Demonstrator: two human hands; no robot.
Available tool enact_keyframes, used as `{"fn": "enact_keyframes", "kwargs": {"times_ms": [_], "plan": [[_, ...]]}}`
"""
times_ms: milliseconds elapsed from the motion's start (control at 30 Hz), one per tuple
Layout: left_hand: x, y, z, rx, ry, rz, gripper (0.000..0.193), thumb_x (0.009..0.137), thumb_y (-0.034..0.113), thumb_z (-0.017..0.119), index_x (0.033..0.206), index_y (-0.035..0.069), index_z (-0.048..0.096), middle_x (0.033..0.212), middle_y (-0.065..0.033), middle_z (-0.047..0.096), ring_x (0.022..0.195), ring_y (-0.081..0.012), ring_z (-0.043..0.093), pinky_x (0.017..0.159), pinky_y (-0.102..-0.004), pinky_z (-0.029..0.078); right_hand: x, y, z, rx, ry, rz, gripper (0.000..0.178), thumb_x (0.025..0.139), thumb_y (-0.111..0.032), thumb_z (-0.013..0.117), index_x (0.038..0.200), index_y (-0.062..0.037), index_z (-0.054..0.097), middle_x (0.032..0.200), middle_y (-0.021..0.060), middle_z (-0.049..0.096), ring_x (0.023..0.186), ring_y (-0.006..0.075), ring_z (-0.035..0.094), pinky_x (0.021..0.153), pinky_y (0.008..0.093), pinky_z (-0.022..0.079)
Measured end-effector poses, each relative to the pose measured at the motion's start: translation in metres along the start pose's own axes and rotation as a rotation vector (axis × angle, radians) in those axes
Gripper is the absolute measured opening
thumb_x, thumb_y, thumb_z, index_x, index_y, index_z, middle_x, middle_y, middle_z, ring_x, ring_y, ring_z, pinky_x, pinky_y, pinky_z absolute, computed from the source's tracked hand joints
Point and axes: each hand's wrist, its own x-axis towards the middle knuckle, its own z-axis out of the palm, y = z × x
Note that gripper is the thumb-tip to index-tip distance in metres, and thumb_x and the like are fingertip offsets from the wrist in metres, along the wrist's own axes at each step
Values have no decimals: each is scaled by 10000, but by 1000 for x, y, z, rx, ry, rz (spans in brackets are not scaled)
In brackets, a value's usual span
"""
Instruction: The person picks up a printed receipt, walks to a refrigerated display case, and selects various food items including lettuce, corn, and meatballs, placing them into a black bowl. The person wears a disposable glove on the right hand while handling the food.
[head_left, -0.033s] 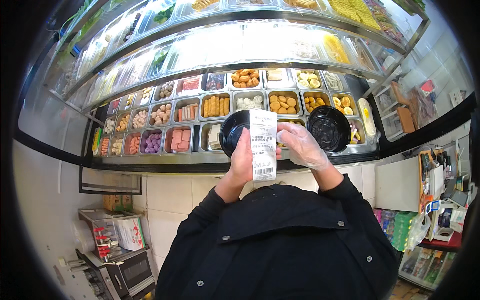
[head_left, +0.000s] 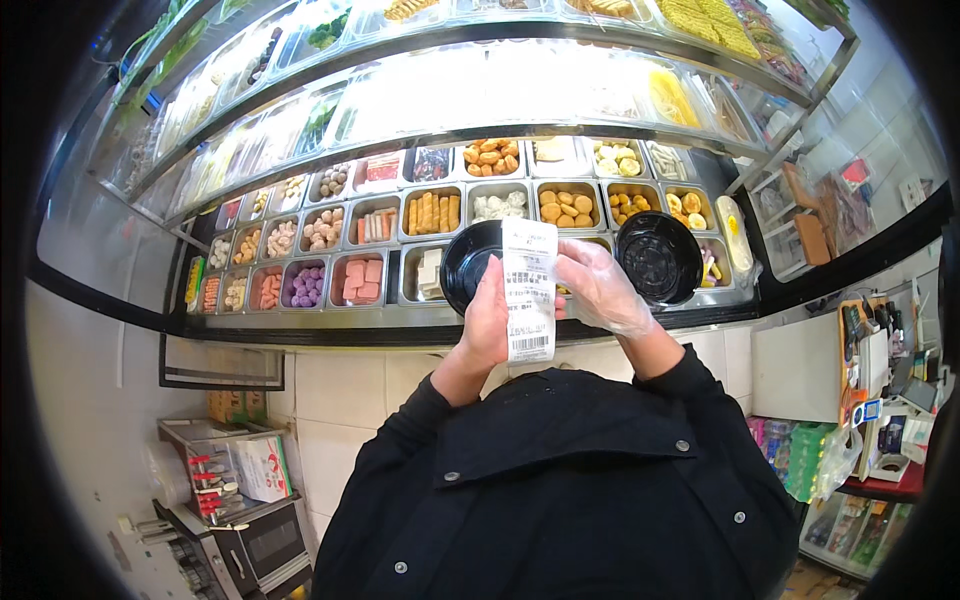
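Observation:
A long white printed paper receipt (head_left: 529, 290) hangs upright in front of my chest. My left hand (head_left: 486, 320) is bare and closed on its left edge, with some fingers hidden behind the paper. At the paper's right edge, my right hand (head_left: 605, 290), in a clear plastic glove, grips it with bent fingers. Behind the receipt stands a round black bowl (head_left: 465, 262), partly covered by the paper and my left hand. A second black bowl (head_left: 658, 258) stands just right of my right hand, on the food pans, and nothing shows inside it.
Metal pans of food fill the counter: pink blocks (head_left: 357, 280), purple balls (head_left: 303, 285), fried rolls (head_left: 431, 212) and round brown pieces (head_left: 566, 209). Above them run shelves with a metal rail (head_left: 480, 137). A black counter edge (head_left: 400, 333) lies before me.
The receipt has shifted very slightly to the right and its face has turned a little. Both hands keep their hold, and the bowls have not moved.

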Motion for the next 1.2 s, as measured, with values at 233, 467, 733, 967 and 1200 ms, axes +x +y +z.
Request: {"fn": "enact_keyframes", "kwargs": {"times_ms": [233,467,733,967,1200], "plan": [[-13,-1,19,72,53,38,453,1019,356,320,1248,2,486,1118,-153,621,993,-270,639,859,-397,533,11,-14,21,-47,180,-38,197,912,-99,592,1040,48,623,890,58,671,710,77,624,601,211,513],[-28,0,20,264,238,224,147,933,28,514,1069,-9,556,1013,-101,645,925,-164,640,818,-296,534,10,-16,22,77,191,-83,201,897,-69,596,1044,64,628,922,70,672,788,100,636,691,233,524],[-27,-6,11,369,288,328,81,888,-27,568,962,2,585,927,-62,637,836,-111,610,786,-242,496,4,-14,21,112,213,-119,219,894,-65,595,1066,70,613,945,82,668,798,112,643,703,238,535],[-9,-16,12,386,248,333,98,911,8,523,970,-14,598,923,-72,642,828,-117,612,771,-246,494,-10,-20,10,130,262,-166,247,904,-54,572,1117,71,586,975,95,661,828,121,646,722,244,543],[38,-50,25,586,244,265,287,913,28,533,1182,-68,554,1084,-102,645,975,-164,618,884,-297,478,-5,-21,-60,-5,243,-200,218,900,-65,584,1084,45,625,963,52,661,825,91,609,718,237,510]]}}
